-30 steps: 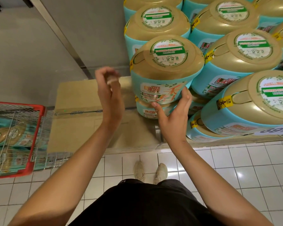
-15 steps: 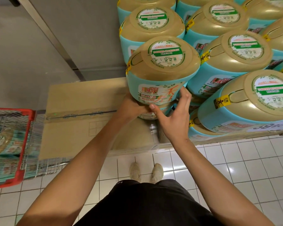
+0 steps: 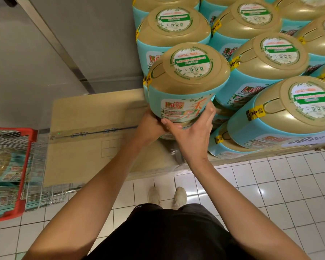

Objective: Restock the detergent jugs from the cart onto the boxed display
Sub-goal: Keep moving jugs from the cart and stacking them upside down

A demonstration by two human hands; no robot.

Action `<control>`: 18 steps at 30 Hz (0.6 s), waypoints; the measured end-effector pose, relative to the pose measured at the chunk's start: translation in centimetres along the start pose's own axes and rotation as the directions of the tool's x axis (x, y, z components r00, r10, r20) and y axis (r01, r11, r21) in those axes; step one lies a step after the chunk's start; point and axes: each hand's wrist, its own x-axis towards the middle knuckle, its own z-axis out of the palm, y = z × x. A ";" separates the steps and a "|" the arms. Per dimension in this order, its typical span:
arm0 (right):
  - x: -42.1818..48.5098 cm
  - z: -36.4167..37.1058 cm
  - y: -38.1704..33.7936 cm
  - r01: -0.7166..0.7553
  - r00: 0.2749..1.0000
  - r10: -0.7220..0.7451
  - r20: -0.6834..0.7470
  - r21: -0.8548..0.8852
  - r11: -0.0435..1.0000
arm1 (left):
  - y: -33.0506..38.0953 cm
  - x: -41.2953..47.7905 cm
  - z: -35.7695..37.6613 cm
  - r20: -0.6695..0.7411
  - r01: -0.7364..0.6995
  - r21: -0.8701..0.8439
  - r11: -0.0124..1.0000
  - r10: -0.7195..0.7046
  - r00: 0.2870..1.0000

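Front jug (image 3: 188, 85): a teal body and gold top are seen at the left front corner of the display, just above a lower jug (image 3: 167, 136) that is mostly covered (whether the weight is set down on it cannot be told).
Right hand (image 3: 192, 129): it is pressed flat against the jug's lower front, below the label. The fingers are spread and nearly straight and the thumb is stretched to the left, so the jug is braced by the palm and not clasped.
Left hand (image 3: 150, 123): it is tucked in at the jug's lower left edge. Only its back is shown and the fingers are hidden beneath the jug, so the grip cannot be told.
Stacked jugs (image 3: 268, 59): they are packed tight behind and to the right of the front jug, in more than one layer, gold tops up.
Cardboard box (image 3: 90, 136): it is taped shut, and its bare top lies just left of the hands.
Cart (image 3: 25, 166): a red-rimmed wire basket is parked at the far left beside the box, and more jugs (image 3: 2, 166) are glimpsed through the mesh.
Floor (image 3: 270, 184): white tile, on which two pale shoes (image 3: 166, 196) are planted.
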 end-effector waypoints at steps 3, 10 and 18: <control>0.5 0.2 0.1 0.007 1.000 -0.007 0.008 0.023 1.000 | -1.4 0.4 0.3 -0.050 0.083 0.032 0.996 -0.081 0.995; 0.7 0.0 1.0 0.039 0.998 -0.041 0.040 0.068 0.997 | -2.0 0.4 0.9 -0.148 0.164 0.065 0.984 -0.153 0.977; 0.9 -0.9 1.7 0.094 0.991 -0.101 0.092 0.079 0.992 | -1.3 0.6 0.7 -0.100 0.113 0.031 0.993 -0.110 0.989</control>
